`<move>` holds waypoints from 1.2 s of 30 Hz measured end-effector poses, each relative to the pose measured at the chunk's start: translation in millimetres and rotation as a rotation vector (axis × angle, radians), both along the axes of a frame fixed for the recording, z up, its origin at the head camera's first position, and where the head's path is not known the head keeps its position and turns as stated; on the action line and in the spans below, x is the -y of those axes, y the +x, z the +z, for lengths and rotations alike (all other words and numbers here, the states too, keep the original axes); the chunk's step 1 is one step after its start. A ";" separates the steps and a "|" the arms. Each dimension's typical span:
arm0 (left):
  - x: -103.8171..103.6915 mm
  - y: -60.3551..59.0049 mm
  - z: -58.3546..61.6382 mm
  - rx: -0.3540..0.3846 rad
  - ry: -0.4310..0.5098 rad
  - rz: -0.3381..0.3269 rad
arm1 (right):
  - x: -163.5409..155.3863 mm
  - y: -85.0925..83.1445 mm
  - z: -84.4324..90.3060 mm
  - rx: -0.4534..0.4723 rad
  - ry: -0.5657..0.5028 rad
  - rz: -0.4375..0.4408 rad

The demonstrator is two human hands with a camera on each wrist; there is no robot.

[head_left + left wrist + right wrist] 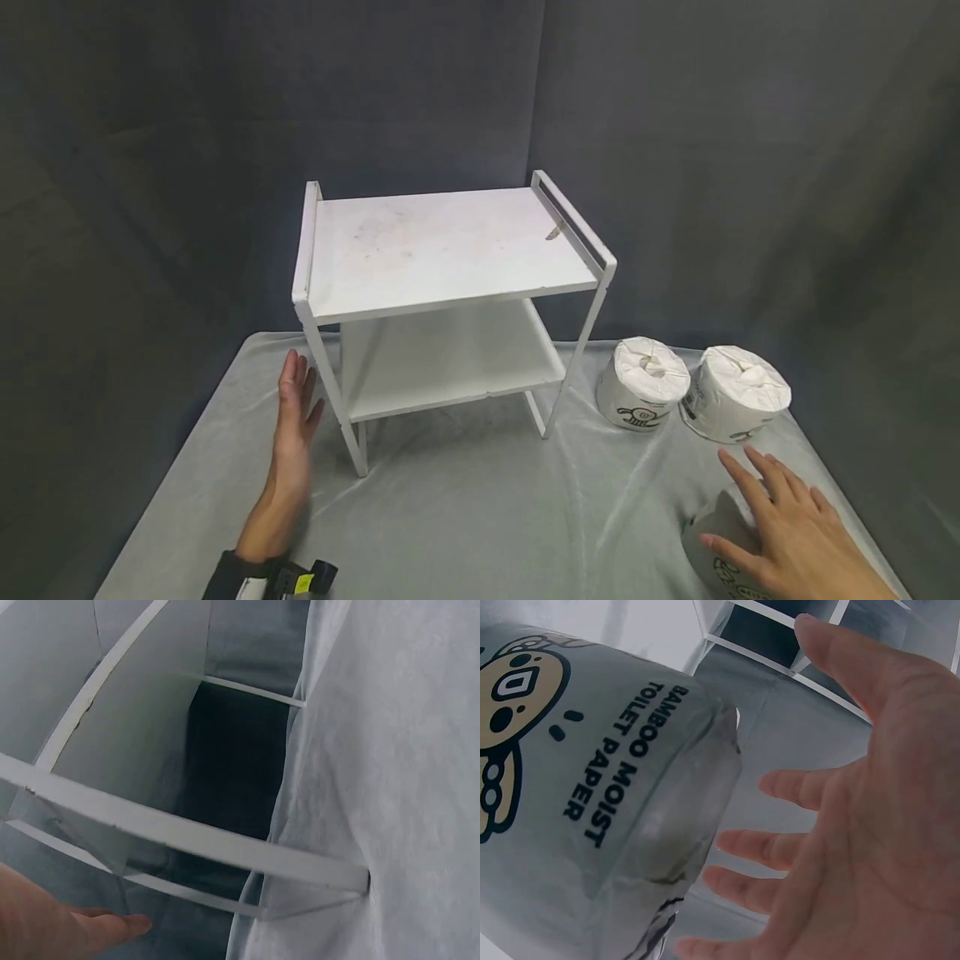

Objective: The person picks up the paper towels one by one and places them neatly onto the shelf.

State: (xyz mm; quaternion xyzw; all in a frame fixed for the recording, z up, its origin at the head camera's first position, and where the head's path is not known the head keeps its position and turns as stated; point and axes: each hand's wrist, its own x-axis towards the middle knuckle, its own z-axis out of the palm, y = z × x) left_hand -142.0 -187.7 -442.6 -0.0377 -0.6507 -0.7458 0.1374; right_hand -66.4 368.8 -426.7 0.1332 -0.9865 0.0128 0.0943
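A white two-tier shelf (450,250) stands on the cloth-covered table. Beside its left front leg is my left hand (291,442), fingers straight and pointing away from me, holding nothing; the left wrist view shows the fingers (112,927) near the white frame. At the lower right, my right hand (798,533) hovers over a wrapped toilet paper roll (708,542) and partly hides it. In the right wrist view its fingers are spread, apart from the roll (592,802), whose wrapper reads "Bamboo Moist Toilet Paper".
Two more wrapped toilet paper rolls, one nearer the shelf (641,392) and one farther right (735,396), stand upright right of the shelf. Grey curtains (712,167) hang behind and beside the table (480,517).
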 end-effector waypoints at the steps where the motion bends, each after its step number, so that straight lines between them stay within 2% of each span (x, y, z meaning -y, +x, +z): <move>1: -1.3 -1.8 -0.3 -0.004 -0.004 0.002 | -0.4 0.4 -0.6 -0.003 -0.003 0.003; 3: -3.3 -5.5 -1.8 -0.017 -0.016 -0.002 | -1.1 1.2 -1.6 -0.015 -0.010 0.011; 11: -8.9 -16.5 -2.7 -0.078 0.000 -0.028 | -4.8 2.4 -3.6 0.083 -0.002 -0.021; 18: -15.8 -23.4 -1.6 -0.099 0.012 -0.043 | -9.1 1.7 -6.3 0.105 0.001 -0.031; 21: -19.8 -24.1 -0.7 -0.105 0.030 -0.043 | -9.8 0.7 -7.6 0.136 0.018 -0.048; 25: -23.7 -23.2 -0.1 -0.092 0.001 -0.031 | -11.4 1.4 -9.2 0.171 0.038 -0.069; 29: -25.5 -22.9 0.3 -0.089 -0.036 -0.021 | -15.6 3.3 -10.9 0.175 0.035 -0.072; 36: -27.1 -25.0 2.0 -0.118 -0.035 -0.027 | -22.5 4.6 -13.6 0.188 0.008 -0.082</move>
